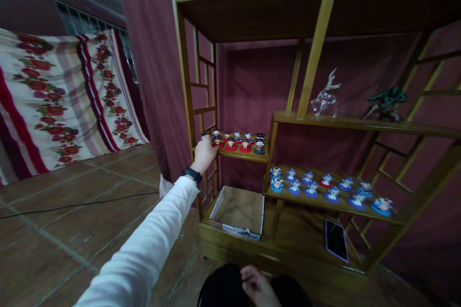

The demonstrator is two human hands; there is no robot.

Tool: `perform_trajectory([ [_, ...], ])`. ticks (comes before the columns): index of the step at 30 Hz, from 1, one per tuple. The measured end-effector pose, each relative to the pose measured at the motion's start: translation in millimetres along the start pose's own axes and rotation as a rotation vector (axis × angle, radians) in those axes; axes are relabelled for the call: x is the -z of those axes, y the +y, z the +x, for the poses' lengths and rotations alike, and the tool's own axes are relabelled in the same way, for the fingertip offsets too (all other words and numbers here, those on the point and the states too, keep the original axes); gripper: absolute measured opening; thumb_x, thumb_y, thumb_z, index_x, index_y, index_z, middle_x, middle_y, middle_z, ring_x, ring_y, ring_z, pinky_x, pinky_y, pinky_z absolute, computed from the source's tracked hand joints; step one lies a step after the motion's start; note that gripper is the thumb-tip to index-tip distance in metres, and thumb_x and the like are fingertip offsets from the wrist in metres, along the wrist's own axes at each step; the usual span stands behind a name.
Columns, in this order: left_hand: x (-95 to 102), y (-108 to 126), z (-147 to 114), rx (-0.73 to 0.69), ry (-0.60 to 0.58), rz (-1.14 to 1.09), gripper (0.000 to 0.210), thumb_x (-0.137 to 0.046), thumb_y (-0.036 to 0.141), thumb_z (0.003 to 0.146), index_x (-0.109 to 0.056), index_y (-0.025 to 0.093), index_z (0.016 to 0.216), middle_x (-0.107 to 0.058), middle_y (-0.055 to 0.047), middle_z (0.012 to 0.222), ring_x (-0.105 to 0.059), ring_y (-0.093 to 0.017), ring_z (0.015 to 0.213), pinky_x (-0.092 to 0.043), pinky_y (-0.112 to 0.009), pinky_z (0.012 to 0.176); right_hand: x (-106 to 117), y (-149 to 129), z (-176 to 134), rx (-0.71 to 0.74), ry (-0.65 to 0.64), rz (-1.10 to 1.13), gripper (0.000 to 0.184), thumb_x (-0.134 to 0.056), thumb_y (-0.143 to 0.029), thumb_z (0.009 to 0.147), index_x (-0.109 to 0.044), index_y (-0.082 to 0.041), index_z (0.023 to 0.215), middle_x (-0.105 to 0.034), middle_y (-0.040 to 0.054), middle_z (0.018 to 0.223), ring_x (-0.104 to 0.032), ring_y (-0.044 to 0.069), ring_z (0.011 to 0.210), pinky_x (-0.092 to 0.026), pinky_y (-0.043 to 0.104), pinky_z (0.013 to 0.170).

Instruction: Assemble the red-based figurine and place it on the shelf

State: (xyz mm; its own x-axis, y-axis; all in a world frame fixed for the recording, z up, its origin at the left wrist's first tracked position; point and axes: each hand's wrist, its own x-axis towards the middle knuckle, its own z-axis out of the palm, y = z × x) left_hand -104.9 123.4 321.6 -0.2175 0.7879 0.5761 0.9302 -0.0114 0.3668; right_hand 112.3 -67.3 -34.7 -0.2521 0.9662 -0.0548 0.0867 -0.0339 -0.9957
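My left hand [206,154] reaches to the left end of the upper-left shelf, its fingers closed around a small figurine [204,135] that the hand mostly hides. Right beside my fingertips stands another figurine on a red base [217,142]. More small figurines, mostly on red bases, fill the two rows to the right, among them one on a dark base [259,147] at the front right end. Over my lap, my right hand [256,284] is held palm inward with loosely bent fingers and nothing in it.
Below stands an open cardboard box [236,231]. The lower right shelf holds two rows of blue-based figurines [311,189]; a phone [336,240] lies beneath. Higher up are a clear deer figure [326,98] and a dark green figure [387,104]. Slatted posts [187,81] frame the wooden shelf unit.
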Motion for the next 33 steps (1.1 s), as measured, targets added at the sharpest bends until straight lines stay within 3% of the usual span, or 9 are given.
perform_trajectory([
  [5,0.3,16.6,-17.7,-0.139,0.094,-0.049,0.038,-0.053,0.033,0.082,-0.049,0.018,0.117,-0.064,-0.011,0.107,-0.059,-0.023,0.102,-0.045,-0.032,0.085,-3.7,12.9,5.8,-0.01,0.026,-0.053,0.025,-0.068,-0.027,0.059,-0.065,-0.022,0.083,-0.061,0.001,0.078,-0.056,0.016,0.069,-0.045,0.03,0.071],
  [8,-5.2,29.1,-21.0,-0.157,0.024,-0.073,0.042,-0.054,0.04,0.081,-0.048,0.019,0.117,-0.066,-0.01,0.103,-0.061,-0.023,0.098,-0.046,-0.032,0.081,-4.2,13.7,7.0,-0.023,0.056,-0.072,0.024,-0.068,-0.025,0.056,-0.065,-0.023,0.079,-0.06,0.0001,0.075,-0.054,0.015,0.065,-0.045,0.029,0.068],
  [14,-13.3,43.1,-12.0,-0.064,-0.064,0.025,0.053,-0.057,0.052,0.076,-0.047,0.021,0.117,-0.066,-0.012,0.103,-0.06,-0.028,0.099,-0.047,-0.035,0.077,0.3,3.9,-0.8,-0.006,0.049,-0.099,0.021,-0.065,-0.025,0.06,-0.066,-0.025,0.081,-0.06,-0.0003,0.078,-0.053,0.013,0.063,-0.045,0.027,0.068],
  [19,-14.7,45.1,-10.2,-0.051,-0.079,0.054,0.052,-0.057,0.049,0.076,-0.047,0.021,0.119,-0.066,-0.012,0.103,-0.061,-0.027,0.099,-0.046,-0.033,0.078,4.3,0.3,-3.4,0.012,0.015,-0.179,0.022,-0.064,-0.023,0.061,-0.066,-0.025,0.082,-0.062,-0.0001,0.079,-0.054,0.013,0.064,-0.045,0.025,0.068],
  [29,-14.1,43.1,-10.6,-0.054,-0.08,-0.123,0.054,-0.062,0.045,0.074,-0.049,0.024,0.122,-0.068,-0.007,0.103,-0.062,-0.023,0.096,-0.046,-0.03,0.076,5.1,18.3,-0.1,0.025,0.006,-0.36,0.036,-0.057,-0.012,0.058,-0.066,-0.026,0.09,-0.063,0.0,0.081,-0.056,0.015,0.071,-0.043,0.026,0.073],
  [33,-8.3,34.3,-18.7,-0.101,-0.004,-0.191,0.058,-0.062,0.041,0.075,-0.046,0.021,0.126,-0.066,-0.007,0.107,-0.061,-0.022,0.097,-0.046,-0.029,0.081,7.9,13.1,-2.7,0.03,-0.018,-0.366,0.037,-0.056,-0.013,0.06,-0.065,-0.026,0.093,-0.065,0.0006,0.084,-0.057,0.016,0.072,-0.044,0.026,0.073],
])
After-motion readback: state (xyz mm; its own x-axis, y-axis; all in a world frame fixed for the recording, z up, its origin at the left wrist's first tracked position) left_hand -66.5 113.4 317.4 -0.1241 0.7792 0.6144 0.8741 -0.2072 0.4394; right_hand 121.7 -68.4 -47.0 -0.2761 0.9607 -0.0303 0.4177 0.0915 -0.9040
